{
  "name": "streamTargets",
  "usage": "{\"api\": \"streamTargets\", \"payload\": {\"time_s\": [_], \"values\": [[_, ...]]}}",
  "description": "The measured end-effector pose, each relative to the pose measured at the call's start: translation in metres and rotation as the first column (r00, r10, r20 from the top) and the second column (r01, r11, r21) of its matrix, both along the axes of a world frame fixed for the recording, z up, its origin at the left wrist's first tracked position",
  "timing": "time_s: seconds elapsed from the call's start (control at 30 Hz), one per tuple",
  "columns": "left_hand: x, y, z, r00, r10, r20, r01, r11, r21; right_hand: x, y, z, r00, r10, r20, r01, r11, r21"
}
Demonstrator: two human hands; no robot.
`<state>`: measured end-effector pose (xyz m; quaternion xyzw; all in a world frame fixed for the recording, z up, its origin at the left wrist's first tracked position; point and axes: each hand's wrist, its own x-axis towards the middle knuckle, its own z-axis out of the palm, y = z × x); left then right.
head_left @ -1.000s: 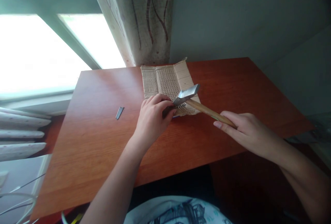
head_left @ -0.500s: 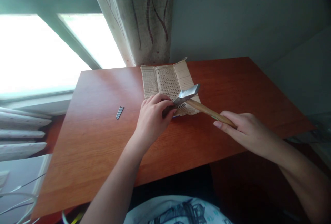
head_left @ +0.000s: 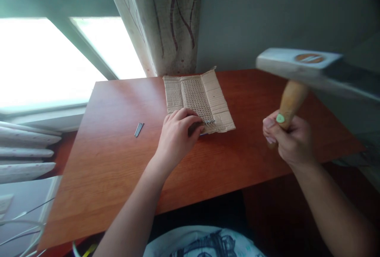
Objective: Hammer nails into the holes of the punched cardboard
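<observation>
A flattened piece of cardboard (head_left: 211, 95) with a grid of small holes lies at the back middle of the reddish wooden table (head_left: 113, 162). A short row of nails (head_left: 208, 122) stands in its near edge. My left hand (head_left: 176, 136) rests at that edge, fingers curled and pinched beside the nails; what they hold is hidden. My right hand (head_left: 289, 138) is a fist around the wooden handle of a hammer (head_left: 299, 65), raised high to the right, its metal head close to the camera and blurred.
A few loose nails (head_left: 138, 129) lie on the table left of my left hand. A patterned curtain (head_left: 166, 19) hangs behind the cardboard, with a bright window (head_left: 44, 59) at the left. Pale slats and wires sit off the table's left edge.
The hammer head rested on the nails at the cardboard's near edge; my right hand has now swung it up and back to the right. My left hand stays in place.
</observation>
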<state>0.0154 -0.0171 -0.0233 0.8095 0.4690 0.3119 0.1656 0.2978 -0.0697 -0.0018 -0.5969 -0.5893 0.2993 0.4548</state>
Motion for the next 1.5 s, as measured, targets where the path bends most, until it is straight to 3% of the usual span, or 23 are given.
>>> {"api": "streamTargets", "payload": {"time_s": [0.1,0.27,0.4,0.63,0.8,1.0,1.37,1.5], "values": [[0.0,0.0,0.0,1.0,0.005,-0.007,-0.005,1.0,0.008,-0.011,0.016,-0.014,0.958,0.005,-0.286,0.01,0.999,0.051],[0.0,0.0,0.0,1.0,0.007,-0.015,-0.007,1.0,0.005,-0.027,0.037,-0.028,0.923,-0.031,-0.383,0.111,0.976,0.188],[0.0,0.0,0.002,1.0,0.001,-0.015,-0.001,1.0,-0.001,-0.033,0.045,-0.037,0.884,0.012,-0.468,0.13,0.954,0.269],[-0.001,-0.001,0.002,1.0,-0.002,-0.008,0.002,1.0,-0.001,-0.038,0.052,-0.044,0.916,-0.083,-0.393,0.195,0.948,0.253],[-0.001,-0.001,0.002,1.0,-0.001,-0.014,0.001,1.0,-0.011,-0.04,0.056,-0.047,0.903,-0.065,-0.426,0.196,0.942,0.272],[-0.001,-0.001,0.001,1.0,0.004,-0.021,-0.004,1.0,-0.005,-0.041,0.062,-0.047,0.925,-0.125,-0.359,0.221,0.945,0.24],[0.0,-0.002,0.006,0.998,-0.003,-0.058,0.001,1.0,-0.025,-0.037,0.065,-0.049,0.94,-0.099,-0.328,0.184,0.953,0.24],[0.0,-0.008,0.013,0.999,0.013,0.034,-0.014,0.999,0.035,-0.035,0.065,-0.048,0.94,-0.052,-0.338,0.137,0.963,0.232]]}}
